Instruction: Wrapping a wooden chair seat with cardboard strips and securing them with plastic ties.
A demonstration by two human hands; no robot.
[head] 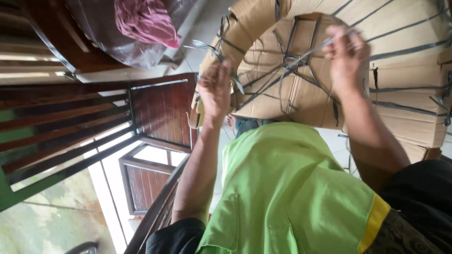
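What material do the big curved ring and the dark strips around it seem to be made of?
The ring looks like matte brown corrugated cardboard: flat creased panels, raw edges. The strips look like thin, slightly glossy grey plastic strapping, though fibre cannot be ruled out. The left hand and the right hand grip them.

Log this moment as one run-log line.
left hand: grips dark strap | right hand: pulls strap | cardboard bundle: strapped crosswise
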